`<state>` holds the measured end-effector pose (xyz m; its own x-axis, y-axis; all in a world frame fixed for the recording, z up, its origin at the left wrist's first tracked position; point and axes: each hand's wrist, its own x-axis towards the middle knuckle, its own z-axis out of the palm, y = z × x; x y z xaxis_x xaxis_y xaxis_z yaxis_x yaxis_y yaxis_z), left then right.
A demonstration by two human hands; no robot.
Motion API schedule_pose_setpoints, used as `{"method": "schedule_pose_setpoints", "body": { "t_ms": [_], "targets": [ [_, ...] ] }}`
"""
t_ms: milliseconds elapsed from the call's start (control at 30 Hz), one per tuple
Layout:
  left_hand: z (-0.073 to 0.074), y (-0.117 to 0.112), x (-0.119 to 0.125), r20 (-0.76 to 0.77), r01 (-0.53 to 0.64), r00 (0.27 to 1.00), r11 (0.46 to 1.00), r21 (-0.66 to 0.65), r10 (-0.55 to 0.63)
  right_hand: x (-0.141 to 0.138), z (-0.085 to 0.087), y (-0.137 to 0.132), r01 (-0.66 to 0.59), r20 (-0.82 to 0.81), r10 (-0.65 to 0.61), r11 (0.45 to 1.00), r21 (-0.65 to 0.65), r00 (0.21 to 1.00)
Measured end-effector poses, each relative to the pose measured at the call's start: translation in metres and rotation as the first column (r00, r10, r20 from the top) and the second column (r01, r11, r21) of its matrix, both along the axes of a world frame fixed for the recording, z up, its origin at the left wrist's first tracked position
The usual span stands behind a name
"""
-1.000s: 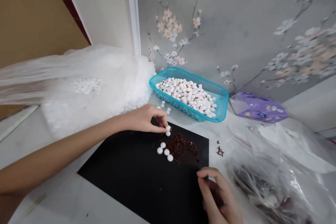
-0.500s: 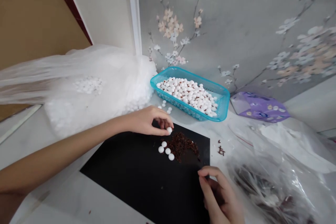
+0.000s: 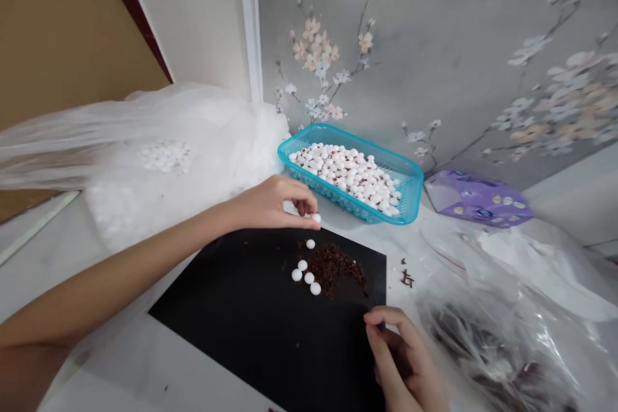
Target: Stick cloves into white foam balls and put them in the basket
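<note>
In the head view, a white bead (image 3: 315,218) is pinched by the left hand (image 3: 268,204), with the thumb and fingertips drawn narrowly together just above the top edge of a black board (image 3: 232,328). Five loose beads (image 3: 302,265) are laid on the board at that hand's 5 o'clock, beside a heap of dark reddish-brown crumbs (image 3: 335,269). The right hand (image 3: 405,360) is curled narrowly at the board's lower right edge; whether anything is held in it cannot be told. A turquoise plastic basket (image 3: 313,127) filled with white beads is placed at the left hand's 1 o'clock. A purple packet (image 3: 476,196) is seen at the basket's 3 o'clock, its small print unreadable. A clear plastic bag (image 3: 483,347) of dark material lies at the right hand's 3 o'clock.
</note>
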<state>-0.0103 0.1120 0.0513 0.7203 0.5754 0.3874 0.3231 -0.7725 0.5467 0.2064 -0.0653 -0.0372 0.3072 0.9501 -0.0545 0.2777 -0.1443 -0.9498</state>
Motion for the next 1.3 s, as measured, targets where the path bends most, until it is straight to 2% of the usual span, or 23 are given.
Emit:
{"method": "schedule_pose_setpoints", "body": {
  "t_ms": [67, 167, 267, 367, 433, 467, 533, 567, 600, 700, 800, 967, 1100, 1300],
  "targets": [
    [0.009, 0.014, 0.004, 0.008, -0.097, 0.995, 0.984, 0.148, 0.097, 0.0, 0.0, 0.0, -0.002, 0.004, 0.002, 1.0, 0.007, 1.0],
    [0.026, 0.048, 0.009, -0.024, -0.266, 0.956, 0.897, 0.352, 0.293, 0.0, 0.0, 0.0, -0.015, -0.001, 0.015, 0.999, 0.03, 1.0],
    [0.036, 0.084, 0.014, -0.134, -0.389, 0.872, 0.834, 0.391, 0.47, -0.001, 0.001, 0.001, -0.026, -0.01, 0.026, 0.999, 0.046, 1.0],
    [0.034, 0.093, 0.016, -0.283, -0.4, 0.787, 0.802, 0.444, 0.549, -0.001, 0.004, 0.002, -0.039, 0.004, 0.039, 0.998, 0.052, 0.999],
    [0.027, 0.078, 0.018, -0.243, -0.327, 0.827, 0.786, 0.525, 0.506, -0.002, 0.006, 0.002, -0.048, 0.022, 0.046, 0.997, 0.061, 0.999],
    [0.023, 0.066, 0.018, -0.234, -0.267, 0.868, 0.81, 0.522, 0.438, -0.002, 0.008, 0.002, -0.051, 0.03, 0.05, 0.997, 0.065, 0.998],
    [0.013, 0.039, 0.019, -0.303, -0.057, 0.933, 0.912, 0.405, 0.193, -0.003, 0.01, 0.003, -0.056, 0.038, 0.053, 0.995, 0.077, 0.998],
    [0.008, 0.026, 0.019, -0.383, 0.063, 0.922, 0.953, 0.298, 0.059, -0.003, 0.011, 0.003, -0.058, 0.038, 0.055, 0.995, 0.083, 0.998],
    [0.004, 0.016, 0.019, -0.435, 0.123, 0.9, 0.969, 0.215, -0.018, -0.003, 0.012, 0.003, -0.061, 0.037, 0.058, 0.994, 0.089, 0.998],
    [-0.009, 0.001, 0.017, -0.535, 0.193, 0.835, 0.98, 0.057, -0.133, -0.003, 0.014, 0.004, -0.059, 0.027, 0.057, 0.993, 0.1, 0.998],
    [-0.015, 0.002, 0.015, -0.541, 0.199, 0.82, 0.979, -0.037, -0.187, -0.003, 0.015, 0.005, -0.062, 0.027, 0.059, 0.993, 0.099, 0.998],
    [-0.008, 0.005, 0.012, -0.445, 0.099, 0.885, 0.988, -0.115, -0.141, -0.002, 0.013, 0.004, -0.063, 0.044, 0.061, 0.996, 0.062, 0.997],
    [-0.002, 0.003, 0.008, -0.34, 0.065, 0.936, 0.993, -0.096, -0.094, -0.002, 0.012, 0.003, -0.054, 0.045, 0.052, 0.997, 0.052, 0.998],
    [-0.003, 0.001, 0.005, -0.213, 0.095, 0.971, 0.994, -0.054, -0.105, 0.0, 0.012, 0.003, -0.059, 0.022, 0.057, 0.996, 0.071, 0.998]
  ]
}}
